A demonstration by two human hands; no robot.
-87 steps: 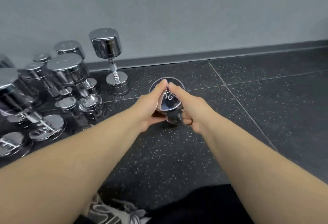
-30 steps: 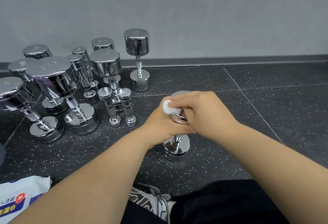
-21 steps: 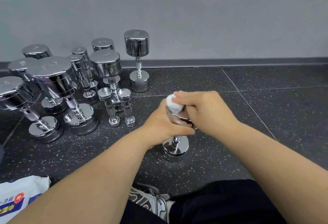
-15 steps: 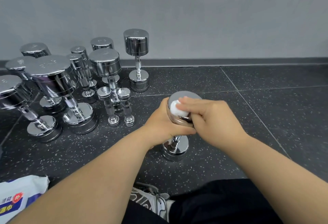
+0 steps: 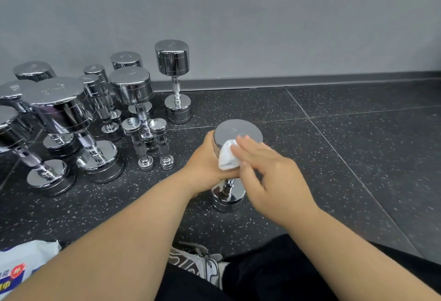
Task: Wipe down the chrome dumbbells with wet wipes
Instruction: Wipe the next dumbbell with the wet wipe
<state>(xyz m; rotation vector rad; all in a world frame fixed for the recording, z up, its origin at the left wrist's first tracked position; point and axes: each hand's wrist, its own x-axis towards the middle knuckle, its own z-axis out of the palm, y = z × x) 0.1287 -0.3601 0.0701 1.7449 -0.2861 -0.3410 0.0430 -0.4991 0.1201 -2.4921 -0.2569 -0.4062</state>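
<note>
A: Start with the left hand [image 5: 205,159]: what's it got?

B: It's wrapped round the upper head of the dumbbell [image 5: 237,133], coming in from the left. The fingers are curled behind the chrome in a firm grip.

A: And the right hand [image 5: 269,171]?

B: Its fingers [image 5: 250,148] are laid out fairly straight and a bit blurred. They're pressing a bunched white wipe [image 5: 228,155] against the near side of that same head, just under the rim. I can't tell whether the thumb has any of the wipe.

A: Where's the dumbbell itself?

B: It's standing upright on end on the dark speckled floor [image 5: 334,157], right in front of the person and between the two hands. The top face is in plain view, with a faint mark I can't read.

A: And further out?

B: Off to the left there's a cluster of chrome dumbbells [image 5: 133,90], all standing on end, with the big ones furthest left. Two small ones [image 5: 139,143] stand side by side at the near edge. One tall dumbbell [image 5: 174,62] is close to the grey wall [image 5: 262,26].

A: Anything down low?

B: There's a pack of wipes [image 5: 21,265] at the bottom left, by the left forearm. A trainer [image 5: 195,262] is poking out beside dark trousers [image 5: 262,272]
</note>
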